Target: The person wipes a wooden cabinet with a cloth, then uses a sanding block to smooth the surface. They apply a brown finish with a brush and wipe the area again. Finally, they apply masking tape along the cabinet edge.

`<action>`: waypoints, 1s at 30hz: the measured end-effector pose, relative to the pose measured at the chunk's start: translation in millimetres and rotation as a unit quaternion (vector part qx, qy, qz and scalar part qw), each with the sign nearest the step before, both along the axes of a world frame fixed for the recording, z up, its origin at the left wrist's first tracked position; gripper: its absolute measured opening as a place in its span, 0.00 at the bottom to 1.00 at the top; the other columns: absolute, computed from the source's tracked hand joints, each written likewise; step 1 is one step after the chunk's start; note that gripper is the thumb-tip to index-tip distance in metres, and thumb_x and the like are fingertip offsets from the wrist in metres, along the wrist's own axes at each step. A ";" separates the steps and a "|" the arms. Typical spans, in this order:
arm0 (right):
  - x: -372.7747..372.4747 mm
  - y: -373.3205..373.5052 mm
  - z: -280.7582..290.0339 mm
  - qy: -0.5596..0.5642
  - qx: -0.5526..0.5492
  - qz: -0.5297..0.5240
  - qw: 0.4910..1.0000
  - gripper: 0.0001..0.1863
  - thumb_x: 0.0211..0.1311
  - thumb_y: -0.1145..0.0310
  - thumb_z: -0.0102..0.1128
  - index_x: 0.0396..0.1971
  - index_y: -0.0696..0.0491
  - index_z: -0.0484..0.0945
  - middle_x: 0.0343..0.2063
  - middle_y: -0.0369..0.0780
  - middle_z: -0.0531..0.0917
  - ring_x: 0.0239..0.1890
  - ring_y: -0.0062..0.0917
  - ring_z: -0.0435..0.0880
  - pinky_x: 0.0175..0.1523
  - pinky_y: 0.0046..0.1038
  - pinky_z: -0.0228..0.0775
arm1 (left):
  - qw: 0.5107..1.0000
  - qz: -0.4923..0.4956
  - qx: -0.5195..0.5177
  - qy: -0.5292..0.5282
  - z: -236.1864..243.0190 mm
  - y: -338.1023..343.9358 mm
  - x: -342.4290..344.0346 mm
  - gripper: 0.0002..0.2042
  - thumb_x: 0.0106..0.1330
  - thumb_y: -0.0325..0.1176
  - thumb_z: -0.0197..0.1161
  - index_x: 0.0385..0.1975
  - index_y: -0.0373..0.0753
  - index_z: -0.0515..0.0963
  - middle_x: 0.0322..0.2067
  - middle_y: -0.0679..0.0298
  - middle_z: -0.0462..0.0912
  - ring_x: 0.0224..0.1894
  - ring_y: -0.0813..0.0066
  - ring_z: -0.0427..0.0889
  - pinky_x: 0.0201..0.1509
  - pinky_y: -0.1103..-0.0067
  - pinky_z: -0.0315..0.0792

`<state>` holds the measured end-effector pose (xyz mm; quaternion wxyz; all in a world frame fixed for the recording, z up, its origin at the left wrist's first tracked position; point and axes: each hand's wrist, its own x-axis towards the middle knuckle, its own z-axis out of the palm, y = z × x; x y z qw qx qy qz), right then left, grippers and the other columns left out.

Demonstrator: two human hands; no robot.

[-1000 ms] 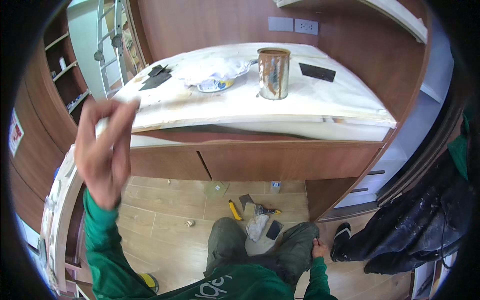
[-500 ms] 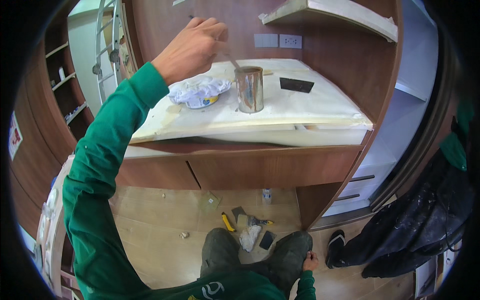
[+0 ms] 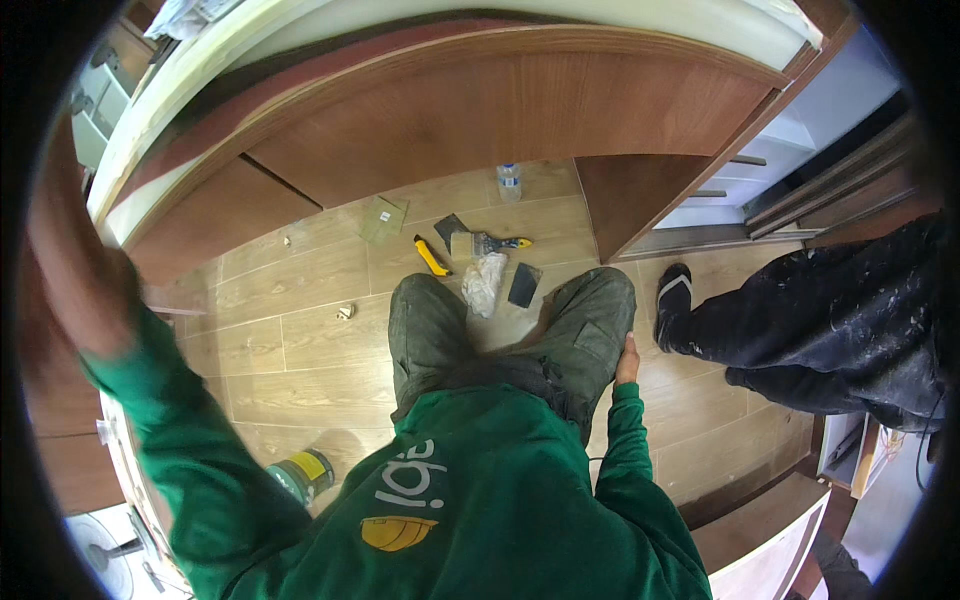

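Observation:
My left hand (image 3: 58, 200) is a blurred shape at the far left, raised beside the curved counter (image 3: 500, 95); its fingers are smeared and lost in the dark rim. My right hand (image 3: 627, 358) lies open along the outside of my right thigh. Between and beyond my knees on the floor lie a yellow utility knife (image 3: 431, 256), a wide brush (image 3: 487, 242), a white crumpled rag (image 3: 485, 284), a dark square pad (image 3: 525, 285), another dark piece (image 3: 449, 233) and a pale greenish square (image 3: 384, 218). A plastic bottle (image 3: 509, 182) stands under the counter.
A co-worker's dark, paint-spattered legs and shoe (image 3: 800, 310) are close on my right. A green and yellow container (image 3: 303, 475) is by my left side. A white drawer unit (image 3: 730, 170) is at upper right, a wooden box (image 3: 760, 530) at lower right, a fan (image 3: 95, 550) at lower left.
The view has tipped sharply down, so the tin leaves sight. My left hand, earlier over the tin with a thin stick, has swung to the far left; my right stays by my thigh.

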<state>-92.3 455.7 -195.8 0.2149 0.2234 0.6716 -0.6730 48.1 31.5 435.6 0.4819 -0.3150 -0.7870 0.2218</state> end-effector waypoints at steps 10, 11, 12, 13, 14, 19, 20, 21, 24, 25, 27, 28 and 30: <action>-79.6 -27.6 60.5 0.057 0.442 0.129 0.886 0.54 0.63 0.29 0.46 0.73 0.61 0.56 0.66 0.60 0.68 0.70 0.53 0.65 0.73 0.41 0.54 | 0.476 0.541 0.487 -0.493 -531.5 23.5 63.5 0.61 0.45 0.59 0.78 0.75 0.35 0.48 0.73 0.41 0.51 0.72 0.39 0.58 0.72 0.58 0.61; -78.3 -30.3 64.5 0.059 0.436 0.138 0.887 0.54 0.63 0.28 0.46 0.73 0.61 0.54 0.67 0.60 0.67 0.70 0.53 0.64 0.73 0.41 0.54 | 0.446 0.543 0.506 -0.500 -535.5 21.1 65.4 0.64 0.43 0.61 0.78 0.75 0.34 0.45 0.74 0.41 0.50 0.73 0.38 0.57 0.73 0.59 0.60; -73.8 -27.7 70.4 0.062 0.430 0.146 0.889 0.55 0.63 0.28 0.47 0.74 0.60 0.52 0.68 0.60 0.65 0.71 0.53 0.63 0.74 0.41 0.53 | 0.416 0.544 0.525 -0.505 -540.4 15.2 60.8 0.68 0.40 0.63 0.79 0.75 0.34 0.42 0.74 0.41 0.48 0.73 0.37 0.55 0.74 0.59 0.59; -65.3 -26.2 76.5 0.065 0.423 0.159 0.890 0.56 0.62 0.28 0.47 0.75 0.60 0.50 0.69 0.60 0.64 0.71 0.53 0.62 0.74 0.41 0.52 | 0.383 0.546 0.546 -0.507 -541.9 11.3 63.3 0.71 0.38 0.65 0.79 0.76 0.33 0.40 0.75 0.41 0.46 0.74 0.36 0.53 0.75 0.59 0.58; -64.3 -23.8 79.2 0.067 0.389 0.157 0.905 0.54 0.65 0.31 0.48 0.74 0.61 0.51 0.73 0.57 0.57 0.75 0.48 0.55 0.76 0.39 0.47 | 0.343 0.553 0.559 -0.513 -527.4 9.4 55.6 0.72 0.38 0.66 0.79 0.75 0.29 0.40 0.74 0.39 0.47 0.74 0.37 0.53 0.74 0.59 0.59; -52.3 -0.4 46.7 0.197 0.327 0.175 0.908 0.41 0.74 0.50 0.49 0.73 0.64 0.51 0.74 0.56 0.55 0.77 0.44 0.52 0.78 0.36 0.42 | 0.281 0.522 0.633 -0.498 -558.5 -15.6 54.8 0.75 0.34 0.71 0.78 0.75 0.29 0.40 0.73 0.36 0.50 0.74 0.38 0.55 0.74 0.58 0.60; -51.2 9.0 33.0 0.224 0.335 0.172 0.899 0.41 0.75 0.49 0.46 0.73 0.65 0.51 0.74 0.57 0.55 0.77 0.45 0.52 0.79 0.37 0.41 | 0.288 0.543 0.605 -0.505 -552.7 -10.8 46.9 0.72 0.37 0.71 0.76 0.75 0.29 0.42 0.72 0.36 0.52 0.72 0.37 0.58 0.73 0.57 0.61; -45.5 -0.4 43.8 0.186 0.380 0.200 0.884 0.40 0.76 0.48 0.43 0.73 0.66 0.51 0.73 0.59 0.56 0.76 0.48 0.52 0.78 0.38 0.41 | 0.334 0.531 0.611 -0.482 -564.0 -9.8 57.6 0.67 0.44 0.70 0.73 0.74 0.29 0.43 0.71 0.34 0.54 0.71 0.36 0.60 0.72 0.55 0.61; -33.1 -13.1 52.9 0.184 0.413 0.238 0.860 0.37 0.76 0.50 0.41 0.71 0.65 0.57 0.69 0.61 0.61 0.73 0.51 0.58 0.77 0.42 0.46 | 0.475 0.525 0.550 -0.443 -574.2 -9.9 84.5 0.37 0.60 0.59 0.66 0.58 0.31 0.74 0.51 0.38 0.80 0.49 0.40 0.83 0.52 0.57 0.78; -36.5 -24.2 63.4 0.181 0.416 0.257 0.853 0.36 0.76 0.51 0.41 0.71 0.64 0.58 0.68 0.61 0.63 0.72 0.51 0.59 0.76 0.42 0.47 | 0.447 0.525 0.540 -0.483 -558.9 -14.5 85.0 0.29 0.60 0.54 0.66 0.52 0.36 0.79 0.46 0.43 0.83 0.46 0.43 0.84 0.51 0.57 0.78; -36.4 -28.0 80.5 0.162 0.430 0.299 0.836 0.33 0.75 0.53 0.43 0.70 0.63 0.62 0.66 0.60 0.67 0.71 0.52 0.62 0.75 0.43 0.50 | 0.441 0.513 0.544 -0.497 -537.2 -20.6 89.8 0.15 0.61 0.46 0.65 0.41 0.45 0.87 0.37 0.50 0.87 0.42 0.48 0.86 0.48 0.58 0.80; -43.9 -18.5 55.0 0.234 0.442 0.279 0.820 0.31 0.72 0.54 0.48 0.65 0.62 0.71 0.60 0.59 0.74 0.66 0.54 0.69 0.71 0.43 0.57 | 0.462 0.499 0.562 -0.471 -533.1 -24.8 97.0 0.11 0.60 0.42 0.64 0.37 0.48 0.88 0.34 0.53 0.88 0.40 0.51 0.87 0.47 0.60 0.80; -44.7 -36.7 100.2 0.176 0.477 0.344 0.789 0.30 0.68 0.52 0.53 0.59 0.60 0.77 0.57 0.59 0.78 0.60 0.55 0.75 0.67 0.44 0.64 | 0.541 0.266 0.591 -0.537 -520.6 -51.1 99.5 0.10 0.59 0.38 0.64 0.33 0.41 0.86 0.31 0.50 0.87 0.33 0.52 0.86 0.41 0.61 0.80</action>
